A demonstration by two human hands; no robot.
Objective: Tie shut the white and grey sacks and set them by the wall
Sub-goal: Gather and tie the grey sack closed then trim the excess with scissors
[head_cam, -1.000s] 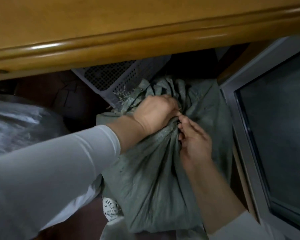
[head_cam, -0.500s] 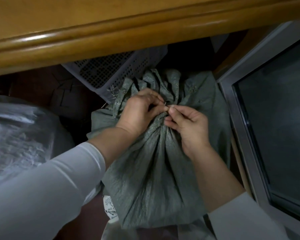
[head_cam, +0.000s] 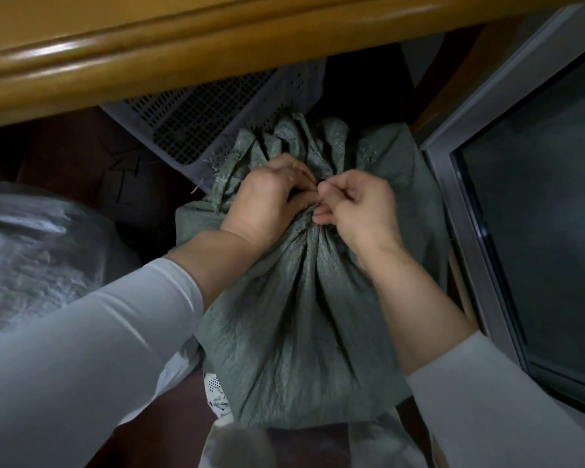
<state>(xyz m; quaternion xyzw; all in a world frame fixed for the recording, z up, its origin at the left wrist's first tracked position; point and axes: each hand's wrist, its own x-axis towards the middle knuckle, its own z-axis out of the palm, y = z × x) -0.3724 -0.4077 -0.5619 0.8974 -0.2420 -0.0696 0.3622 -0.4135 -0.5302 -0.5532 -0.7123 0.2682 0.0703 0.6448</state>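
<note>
Dark reddish floor (head_cam: pixel 81 157) runs under a honey-coloured wooden ledge (head_cam: pixel 183 59) across the top, with a grey-framed glass panel (head_cam: pixel 534 211) on the right. Between them stands the grey sack (head_cam: pixel 298 319), its mouth bunched into a neck — a perforated plastic basket (head_cam: pixel 213 119) lies just behind it, a shiny pale sack (head_cam: pixel 38 251) to the left. Left hand (head_cam: pixel 271 197) wraps closed around the gathered neck; right hand (head_cam: pixel 362 211) pinches there with curled fingers — whatever it pinches is too small to tell.
</note>
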